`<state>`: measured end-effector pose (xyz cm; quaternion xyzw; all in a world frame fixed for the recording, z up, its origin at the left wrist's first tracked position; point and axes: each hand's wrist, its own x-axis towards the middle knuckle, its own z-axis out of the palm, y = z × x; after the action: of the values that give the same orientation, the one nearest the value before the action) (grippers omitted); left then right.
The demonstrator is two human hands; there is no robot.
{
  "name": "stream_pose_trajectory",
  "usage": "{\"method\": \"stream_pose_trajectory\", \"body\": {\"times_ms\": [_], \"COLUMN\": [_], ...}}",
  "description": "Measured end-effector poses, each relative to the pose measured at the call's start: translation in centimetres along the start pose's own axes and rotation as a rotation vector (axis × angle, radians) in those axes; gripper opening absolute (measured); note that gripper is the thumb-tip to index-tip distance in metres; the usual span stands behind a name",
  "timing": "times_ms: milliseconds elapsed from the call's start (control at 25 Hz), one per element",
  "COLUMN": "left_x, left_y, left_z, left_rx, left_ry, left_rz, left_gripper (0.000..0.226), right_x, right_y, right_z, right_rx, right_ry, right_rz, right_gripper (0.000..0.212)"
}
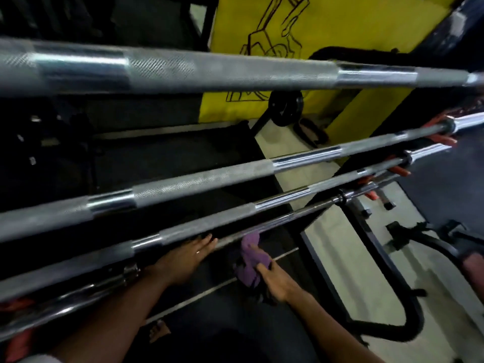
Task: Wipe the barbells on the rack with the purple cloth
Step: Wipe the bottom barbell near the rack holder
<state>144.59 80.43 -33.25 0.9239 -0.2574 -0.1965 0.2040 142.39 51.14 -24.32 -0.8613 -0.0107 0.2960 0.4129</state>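
Fingers (264,268) of the right hand (277,282) curl round a bunched, fuzzy purple cloth (251,258), pressing its top against the lowest barbell (275,220), a thin, dark, smooth steel rod. Just left of the cloth, the left hand (183,258) reaches under the same barbell, fingers straight and together, their tips hidden. Above it run three thicker chrome barbells (199,183) with rough knurled bands, their ends cut off.

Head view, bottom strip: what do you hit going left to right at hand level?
Lowest barbell → left hand, fingers straight against that bar → purple cloth → right hand gripping the cloth → black rack frame.
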Motion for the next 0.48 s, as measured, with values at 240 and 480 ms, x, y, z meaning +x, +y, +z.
{"method": "stream_pose_trajectory", "body": {"times_ms": [240,480], "left_x": [-1.5,0.6], "left_y": [7.7,10.1], "left_z": [-5.5,-15.4], "left_rx": [0.004,0.195], "left_ry": [0.169,0.264], "left_rz": [0.268,0.34], "left_gripper": [0.053,0.058], "right_x": [-5.8,-1.9], "right_y": [2.6,2.3], "right_z": [-0.5,-4.2], "right_rx": [1.219,1.589], "right_ry": [0.54,0.745], "right_rz": [0.507,0.464], "right_gripper": [0.041,0.032]}}
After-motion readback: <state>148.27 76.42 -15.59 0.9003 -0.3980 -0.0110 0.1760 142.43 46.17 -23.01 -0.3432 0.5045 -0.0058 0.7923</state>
